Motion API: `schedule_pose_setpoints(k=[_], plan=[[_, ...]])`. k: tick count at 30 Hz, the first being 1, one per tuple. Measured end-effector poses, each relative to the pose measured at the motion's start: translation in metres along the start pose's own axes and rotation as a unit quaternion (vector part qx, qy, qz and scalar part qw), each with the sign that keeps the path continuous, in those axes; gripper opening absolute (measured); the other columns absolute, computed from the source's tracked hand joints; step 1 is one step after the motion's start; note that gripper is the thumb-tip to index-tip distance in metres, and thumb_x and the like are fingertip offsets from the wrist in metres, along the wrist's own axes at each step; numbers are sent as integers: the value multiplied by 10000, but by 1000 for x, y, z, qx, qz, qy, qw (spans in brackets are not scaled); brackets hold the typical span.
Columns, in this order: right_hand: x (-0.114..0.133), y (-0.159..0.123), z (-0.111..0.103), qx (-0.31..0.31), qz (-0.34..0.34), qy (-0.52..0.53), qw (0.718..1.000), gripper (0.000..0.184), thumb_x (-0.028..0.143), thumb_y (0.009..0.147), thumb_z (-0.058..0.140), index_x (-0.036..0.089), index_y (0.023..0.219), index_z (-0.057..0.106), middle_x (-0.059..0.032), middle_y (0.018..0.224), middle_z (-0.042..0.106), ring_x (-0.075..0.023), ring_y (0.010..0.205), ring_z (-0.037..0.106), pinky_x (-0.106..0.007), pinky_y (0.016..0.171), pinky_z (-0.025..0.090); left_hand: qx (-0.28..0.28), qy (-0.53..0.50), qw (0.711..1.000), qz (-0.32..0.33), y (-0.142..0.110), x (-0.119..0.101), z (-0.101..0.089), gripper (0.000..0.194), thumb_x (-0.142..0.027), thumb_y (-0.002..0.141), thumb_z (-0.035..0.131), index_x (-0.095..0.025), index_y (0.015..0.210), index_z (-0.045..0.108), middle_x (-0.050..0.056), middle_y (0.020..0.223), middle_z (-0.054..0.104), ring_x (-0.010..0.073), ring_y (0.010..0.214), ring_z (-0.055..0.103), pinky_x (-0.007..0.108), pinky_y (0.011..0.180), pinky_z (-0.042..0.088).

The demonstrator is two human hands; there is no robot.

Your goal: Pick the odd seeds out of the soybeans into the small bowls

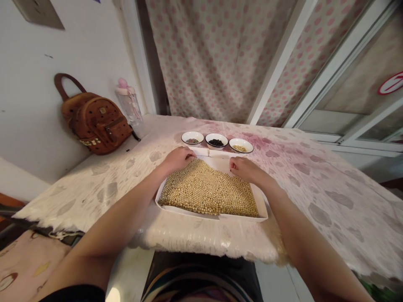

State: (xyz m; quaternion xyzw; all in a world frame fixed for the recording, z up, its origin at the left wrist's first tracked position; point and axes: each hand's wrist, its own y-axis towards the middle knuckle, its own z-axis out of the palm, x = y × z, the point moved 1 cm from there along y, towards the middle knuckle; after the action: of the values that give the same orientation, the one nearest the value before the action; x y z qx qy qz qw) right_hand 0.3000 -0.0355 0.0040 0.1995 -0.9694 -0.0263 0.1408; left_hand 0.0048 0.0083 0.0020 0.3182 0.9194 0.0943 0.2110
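A white tray in front of me holds a thick layer of yellow beans. My left hand rests curled on the beans at the tray's far left corner, fingers bent down into them. At the far right of the bean pile sits my right hand, fingertips pinched together. Just beyond the tray stand three small white bowls: the left bowl with dark grains, the middle bowl with black beans, the right bowl with yellow beans.
A pale patterned cloth covers the table. A brown backpack leans on the wall at the left, with a clear bottle beside it. A polka-dot curtain hangs behind the table.
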Motion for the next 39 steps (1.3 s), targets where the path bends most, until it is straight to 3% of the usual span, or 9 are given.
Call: schedule_pose_setpoints(k=[4, 8, 11, 17, 20, 23, 29, 34, 39], plan=[[-14, 7, -3, -121, 38, 83, 989, 67, 176, 741, 511, 226, 751, 556, -36, 732, 632, -178, 663, 562, -313, 641, 406, 5, -3, 1000, -7, -1, -1, -1, 244, -216, 898, 525, -228, 991, 750, 62, 1026, 749, 213, 955, 657, 351, 865, 508], [-47, 16, -5, -302, 114, 159, 933, 99, 256, 742, 536, 227, 821, 588, -44, 811, 677, -202, 736, 620, -353, 751, 477, 11, -1, 1000, -10, 0, -2, -2, 245, -220, 901, 523, -229, 993, 750, 64, 1027, 746, 219, 964, 654, 365, 872, 507], [-74, 21, 1, -346, 162, 210, 900, 114, 300, 716, 556, 226, 800, 579, -51, 811, 676, -218, 770, 627, -380, 789, 496, 8, 1, 1000, -3, 0, -3, -2, 247, -227, 912, 515, -226, 988, 750, 65, 1025, 747, 221, 966, 652, 375, 876, 505], [-93, 23, 6, -343, 169, 281, 880, 194, 322, 738, 508, 218, 884, 581, -63, 871, 711, -194, 709, 624, -357, 692, 518, 6, -3, 1000, -4, 0, -2, -1, 233, -237, 906, 527, -238, 980, 748, 53, 1025, 752, 212, 956, 652, 362, 864, 508], [-92, 18, 2, -371, 182, 247, 876, 197, 306, 756, 497, 216, 904, 592, -75, 892, 710, -207, 741, 624, -364, 708, 512, 6, -4, 1000, -6, 0, -2, -2, 238, -233, 902, 527, -232, 985, 750, 55, 1021, 752, 211, 936, 654, 362, 855, 509], [-91, 12, -1, -371, 214, 143, 892, 235, 284, 766, 507, 220, 955, 631, -74, 834, 693, -238, 751, 621, -384, 729, 490, 3, -2, 1000, -6, 0, -2, -1, 244, -221, 900, 523, -233, 991, 750, 53, 1019, 751, 210, 948, 654, 363, 869, 508], [-101, 8, 3, -240, 165, 120, 949, 217, 327, 787, 554, 234, 938, 678, -46, 815, 698, -232, 767, 634, -366, 759, 484, -1, -2, 1000, -1, 0, 0, 0, 242, -230, 903, 524, -236, 989, 750, 53, 1029, 748, 214, 974, 653, 369, 888, 507], [-112, 8, 8, -204, 122, 164, 957, 265, 327, 767, 615, 229, 1011, 652, -40, 859, 709, -210, 772, 653, -360, 771, 497, 1, -7, 1000, -4, 0, -1, -1, 241, -230, 901, 526, -236, 982, 753, 57, 1029, 749, 223, 973, 654, 371, 880, 509], [-105, 10, 7, -253, 142, 164, 943, 236, 394, 768, 616, 228, 928, 665, -46, 830, 714, -220, 768, 648, -360, 741, 497, -1, -9, 1000, -6, 0, -1, 0, 230, -235, 901, 533, -244, 970, 753, 46, 1014, 752, 215, 959, 657, 362, 869, 510]])
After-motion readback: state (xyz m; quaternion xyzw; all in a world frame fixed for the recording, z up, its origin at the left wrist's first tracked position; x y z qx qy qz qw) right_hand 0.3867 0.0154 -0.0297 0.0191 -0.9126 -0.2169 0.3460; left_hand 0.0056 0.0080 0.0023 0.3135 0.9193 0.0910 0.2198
